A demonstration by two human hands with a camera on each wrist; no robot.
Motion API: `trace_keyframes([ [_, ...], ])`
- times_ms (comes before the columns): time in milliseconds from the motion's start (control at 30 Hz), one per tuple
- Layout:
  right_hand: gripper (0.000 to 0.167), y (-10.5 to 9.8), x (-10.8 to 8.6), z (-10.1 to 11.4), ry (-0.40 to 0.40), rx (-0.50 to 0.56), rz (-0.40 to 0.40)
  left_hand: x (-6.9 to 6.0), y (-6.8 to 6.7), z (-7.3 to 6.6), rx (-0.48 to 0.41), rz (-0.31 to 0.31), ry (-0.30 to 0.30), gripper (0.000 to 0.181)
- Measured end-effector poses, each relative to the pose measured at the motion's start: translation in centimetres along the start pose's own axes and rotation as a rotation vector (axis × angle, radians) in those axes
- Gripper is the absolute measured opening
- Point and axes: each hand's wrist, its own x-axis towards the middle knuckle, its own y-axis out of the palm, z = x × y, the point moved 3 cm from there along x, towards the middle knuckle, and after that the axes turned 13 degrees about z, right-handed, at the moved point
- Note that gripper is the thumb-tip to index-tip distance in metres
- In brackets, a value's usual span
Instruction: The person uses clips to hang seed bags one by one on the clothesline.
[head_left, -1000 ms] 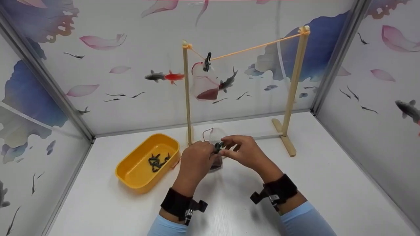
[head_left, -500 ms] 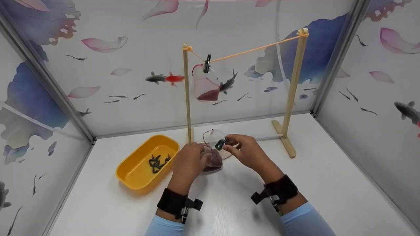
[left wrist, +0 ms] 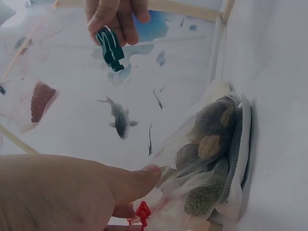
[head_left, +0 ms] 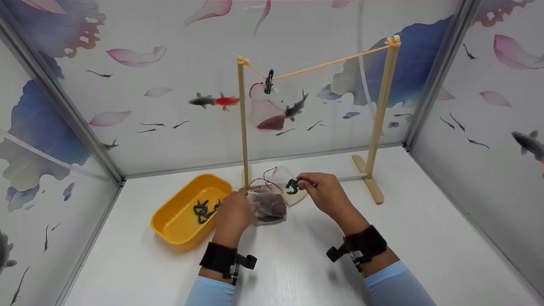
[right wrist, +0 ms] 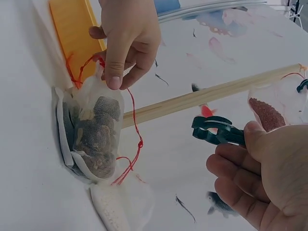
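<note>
right grip (head_left: 325, 191) is pinched on a green clip (head_left: 292, 186), thumb over one side and fingers under the other, while left grip (head_left: 236, 214) holds the neck end of the dark bag (head_left: 272, 208) between thumb and fingers. from my seat, what matters is the gap between the two: the dark bag sits on the tabletop (head_left: 293, 272) in front of the left post (head_left: 243, 127), and the clip hangs apart from it, beyond it and to its right in the head view. the bag's length runs rightward from left grip, so left is plainly the nearer hand; right grip touches no part of it. on the right wrist view i read the clip's mouth as facing away from my fingers, toward the bag's side. a pale bag (head_left: 297, 197) lies just behind the dark one, closer to the clip. against a second ago, when both hands met over the dark bag with the clip between them, left grip has drawn off to the left, the clip has parted from it, and far more of the bag shows. the hanging bag (head_left: 272, 123) on the line (head_left: 323, 66) and the tray (head_left: 174, 225) look unchanged to me.
</note>
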Motion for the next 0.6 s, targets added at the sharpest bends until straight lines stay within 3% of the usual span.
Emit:
trace_keyframes([
  [200,0.027,-0.01,-0.01,-0.32,0.018,0.002,-0.005,0.44,0.36,0.30,-0.115,-0.067,0.022,0.037],
  [367,0.025,-0.03,-0.06,-0.45,0.030,0.011,0.000,0.81,0.42,0.00,-0.262,-0.158,0.104,0.044],
  [467,0.024,-0.07,-0.08,-0.45,0.034,0.015,-0.002,0.90,0.55,-0.30,-0.359,-0.144,0.153,0.048],
  [600,0.023,-0.16,0.04,-0.52,0.028,0.021,-0.017,0.87,0.59,-0.60,-0.459,-0.100,0.168,0.030],
])
